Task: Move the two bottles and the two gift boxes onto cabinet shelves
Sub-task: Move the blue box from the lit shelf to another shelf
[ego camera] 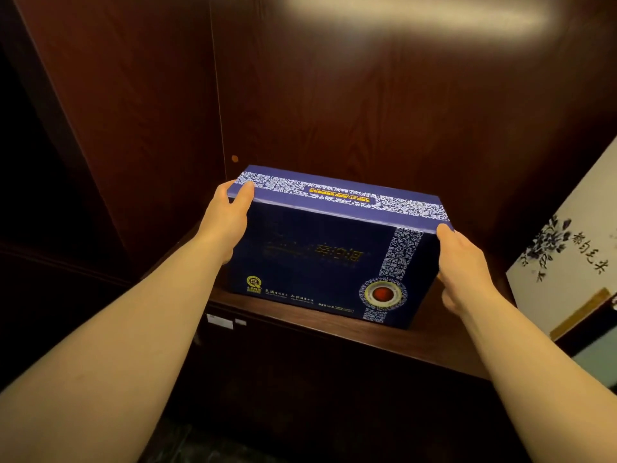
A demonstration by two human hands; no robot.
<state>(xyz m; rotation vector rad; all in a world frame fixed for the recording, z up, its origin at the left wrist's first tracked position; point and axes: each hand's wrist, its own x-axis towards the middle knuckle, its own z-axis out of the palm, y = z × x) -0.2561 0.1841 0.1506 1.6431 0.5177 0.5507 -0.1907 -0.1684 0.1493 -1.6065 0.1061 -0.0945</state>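
A dark blue gift box [320, 259] with white floral bands and a round red emblem stands on its long edge on a dark wooden cabinet shelf [430, 339], in the middle of the view. My left hand [227, 222] grips its upper left corner, thumb over the top edge. My right hand [464, 269] clasps its right side. The box's bottom edge seems to rest on the shelf. No bottle is in view.
The cabinet's dark wooden back panel [367, 111] and left side wall [133, 128] enclose the shelf. A white box or panel with blue floral print and dark characters [564, 262] stands at the right edge. A small white label [220, 320] is on the shelf's front.
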